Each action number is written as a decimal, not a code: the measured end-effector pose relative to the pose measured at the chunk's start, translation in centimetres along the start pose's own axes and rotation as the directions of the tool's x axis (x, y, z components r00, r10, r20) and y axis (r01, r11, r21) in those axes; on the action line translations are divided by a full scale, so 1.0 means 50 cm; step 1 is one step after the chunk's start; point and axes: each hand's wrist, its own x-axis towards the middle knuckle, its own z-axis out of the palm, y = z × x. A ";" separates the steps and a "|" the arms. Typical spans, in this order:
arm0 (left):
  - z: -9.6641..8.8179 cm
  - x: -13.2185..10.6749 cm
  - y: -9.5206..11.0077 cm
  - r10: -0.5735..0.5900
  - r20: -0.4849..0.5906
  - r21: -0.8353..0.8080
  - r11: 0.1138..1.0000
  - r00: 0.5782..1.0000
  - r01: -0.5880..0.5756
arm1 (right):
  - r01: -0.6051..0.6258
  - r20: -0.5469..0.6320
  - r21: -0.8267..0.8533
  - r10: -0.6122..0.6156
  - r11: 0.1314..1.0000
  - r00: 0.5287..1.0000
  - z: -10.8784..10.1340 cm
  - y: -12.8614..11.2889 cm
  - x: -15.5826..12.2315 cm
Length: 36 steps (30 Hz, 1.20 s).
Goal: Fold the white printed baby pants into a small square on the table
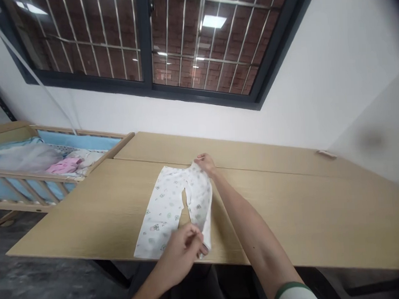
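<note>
A pair of white baby pants (165, 205) with small printed figures lies spread on the tabletop, its waist toward the wall and its two legs toward me. Between the legs is a gap through which the wood shows. My right hand (206, 163) reaches across and pinches the right corner of the waist. Down at the right leg's hem, near the table's front edge, my left hand (184, 250) is closed on the cloth. That leg's right side looks lifted and slightly folded, and part of its hem is hidden by my left hand.
The wooden table (289, 207) has a seam along its back part. On the left stands a crib (50, 179) with blue lining and a pink cloth (65, 165) inside. A barred window (200, 42) is above. A small flat object (327, 154) lies at the back right.
</note>
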 end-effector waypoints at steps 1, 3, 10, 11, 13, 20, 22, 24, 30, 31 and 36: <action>-0.021 -0.019 0.000 -0.010 -0.053 -0.065 0.998 0.999 0.006 | -0.007 0.004 0.011 0.007 1.000 1.000 0.011 -0.022 0.003; -0.065 -0.060 -0.007 -0.029 -0.183 -0.094 0.996 0.983 0.012 | -0.022 0.019 0.018 0.022 1.000 1.000 0.044 -0.064 0.007; -0.185 -0.176 -0.105 -0.151 -0.549 0.023 0.980 0.822 0.195 | -0.046 0.039 -0.074 0.049 0.996 0.998 0.199 -0.168 -0.013; -0.194 -0.185 -0.119 -0.167 -0.569 0.048 0.971 0.805 0.235 | -0.048 0.043 -0.094 0.053 0.994 0.998 0.217 -0.176 -0.019; -0.206 -0.197 -0.139 -0.193 -0.586 0.084 0.951 0.787 0.296 | -0.052 0.055 -0.135 0.060 0.989 0.997 0.245 -0.186 -0.032; -0.215 -0.209 -0.130 -0.047 -0.659 0.399 0.824 0.750 0.402 | -0.019 0.104 -0.236 0.044 0.972 0.994 0.265 -0.203 -0.057; -0.211 -0.212 -0.121 0.182 -0.687 0.587 0.709 0.704 0.390 | 0.060 0.134 -0.221 -0.030 0.973 0.991 0.255 -0.215 -0.081; -0.202 -0.214 -0.112 0.449 -0.592 0.761 0.586 0.670 0.280 | 0.246 0.230 -0.160 -0.206 0.956 0.951 0.239 -0.227 -0.130; -0.169 -0.207 -0.126 0.634 -0.126 0.967 0.249 0.763 -0.047 | 0.766 0.651 0.247 -0.688 0.593 0.322 0.173 -0.215 -0.371; -0.166 -0.206 -0.137 0.633 -0.101 0.976 0.211 0.767 -0.046 | 0.769 0.676 0.290 -0.691 0.569 0.256 0.164 -0.204 -0.402; -0.157 -0.207 -0.192 0.650 -0.076 0.994 0.104 0.756 0.010 | 0.752 0.732 0.295 -0.645 0.590 0.220 0.154 -0.143 -0.433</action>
